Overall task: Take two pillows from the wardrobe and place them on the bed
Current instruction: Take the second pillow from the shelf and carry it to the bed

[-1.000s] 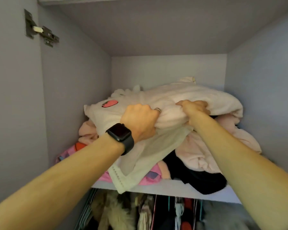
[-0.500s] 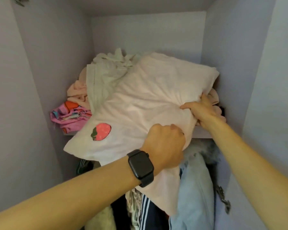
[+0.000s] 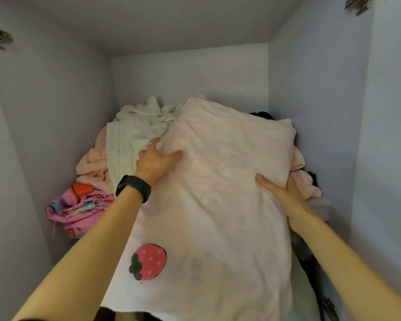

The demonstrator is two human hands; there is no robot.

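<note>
Lilac-grey panels formed the wardrobe (image 3: 63, 93), its side walls, back and ceiling enclosing an upper shelf (image 3: 320, 206) crammed with folded laundry. Largest of all was the pale pink pillow (image 3: 220, 205), marked near its lower left corner with a strawberry patch (image 3: 148, 261); it lay tilted out of the shelf toward the camera, its far end resting on the heap and its near end hanging past the shelf edge. The left hand (image 3: 155, 162), above a black smartwatch (image 3: 133, 187), was spread open with thumb and fingers pressed against the pillow's upper left side, a ring (image 3: 150, 143) on one finger. The right hand (image 3: 280, 192) cupped the pillow's right edge, thumb on top and fingers wrapped behind. Left of the pillow sat a cream cloth (image 3: 134, 133) over a peach blanket (image 3: 93, 163), with a pink patterned fabric (image 3: 79, 209) below. Dark clothing (image 3: 263, 115) showed behind the pillow's right corner.
</note>
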